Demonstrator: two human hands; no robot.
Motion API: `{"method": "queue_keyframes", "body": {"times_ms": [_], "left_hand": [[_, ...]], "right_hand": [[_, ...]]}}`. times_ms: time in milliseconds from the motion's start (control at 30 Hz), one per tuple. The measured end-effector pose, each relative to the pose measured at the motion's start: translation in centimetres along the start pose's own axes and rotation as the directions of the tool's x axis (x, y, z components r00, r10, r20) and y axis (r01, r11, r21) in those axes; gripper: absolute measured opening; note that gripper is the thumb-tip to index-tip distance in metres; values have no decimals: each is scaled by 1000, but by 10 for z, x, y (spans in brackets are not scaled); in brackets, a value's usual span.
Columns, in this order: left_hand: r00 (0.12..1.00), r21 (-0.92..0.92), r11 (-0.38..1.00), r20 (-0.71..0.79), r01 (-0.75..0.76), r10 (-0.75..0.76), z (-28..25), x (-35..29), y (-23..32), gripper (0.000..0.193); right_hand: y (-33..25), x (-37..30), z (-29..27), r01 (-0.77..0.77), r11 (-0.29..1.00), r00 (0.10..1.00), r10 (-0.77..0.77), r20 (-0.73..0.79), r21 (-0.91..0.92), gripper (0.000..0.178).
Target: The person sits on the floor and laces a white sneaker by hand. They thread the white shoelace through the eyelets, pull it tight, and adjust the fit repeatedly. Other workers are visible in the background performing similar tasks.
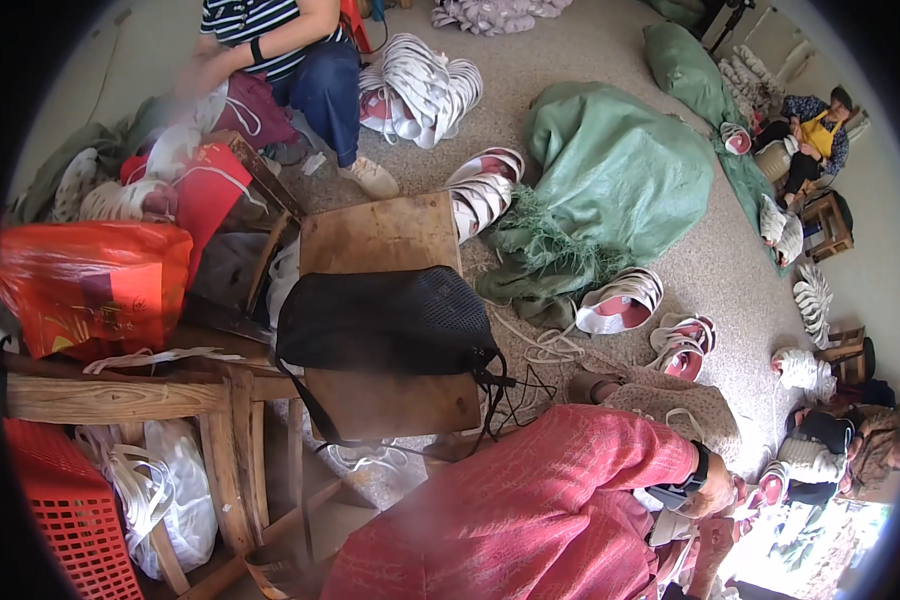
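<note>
At the lower right, my left hand (712, 489) comes out of a pink-red sleeve (530, 500) with a black band on the wrist. Its fingers look curled in, and what they hold is hidden. White and pink shoe uppers (773, 484) lie close beyond it. Just below, part of my right hand and wrist (711, 552) shows near the lower edge, its fingers hidden among pale and pink pieces. A dotted beige cloth (670, 412) lies beside my left forearm.
A black bag (385, 325) rests on a wooden stool (380, 235). A green sack (620, 170) and nested shoe uppers (620, 302) lie on the floor. Left are a red bag (100, 285), a wooden frame (115, 398) and a red basket (75, 520). A striped-shirted co-worker (310, 60) sits behind.
</note>
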State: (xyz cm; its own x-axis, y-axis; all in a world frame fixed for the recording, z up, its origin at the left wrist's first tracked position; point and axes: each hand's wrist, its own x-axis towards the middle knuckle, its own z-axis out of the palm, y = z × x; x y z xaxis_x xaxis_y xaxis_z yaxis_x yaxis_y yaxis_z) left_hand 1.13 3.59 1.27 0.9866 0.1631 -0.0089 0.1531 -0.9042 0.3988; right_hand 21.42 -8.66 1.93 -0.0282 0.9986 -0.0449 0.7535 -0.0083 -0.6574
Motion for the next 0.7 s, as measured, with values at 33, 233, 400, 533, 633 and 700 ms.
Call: {"method": "queue_keyframes", "body": {"times_ms": [33,233,400,533,633,700], "left_hand": [[999,-117,992,-19,36,-39,1,-7,1,33],[932,-285,938,-351,-199,91,26,-5,-30,29],[961,-182,958,-207,-222,184,-14,-28,-8,23],[917,-109,956,-332,-272,223,6,-14,-14,25],[948,-117,972,-271,-205,167,6,-15,-12,25],[926,-55,975,-329,-213,184,11,-13,-13,26]], "right_hand": [[3,-5,1,-3,1000,1000,3,-1,10,8],[-8,5,2,58,997,998,-56,-35,42,8],[-28,4,9,151,988,982,-148,-119,23,12],[-29,6,-5,171,958,973,-201,-115,-232,11],[-85,14,-6,267,868,882,-395,-257,-418,17],[-76,17,-1,155,984,967,-169,-190,-89,18]]}}
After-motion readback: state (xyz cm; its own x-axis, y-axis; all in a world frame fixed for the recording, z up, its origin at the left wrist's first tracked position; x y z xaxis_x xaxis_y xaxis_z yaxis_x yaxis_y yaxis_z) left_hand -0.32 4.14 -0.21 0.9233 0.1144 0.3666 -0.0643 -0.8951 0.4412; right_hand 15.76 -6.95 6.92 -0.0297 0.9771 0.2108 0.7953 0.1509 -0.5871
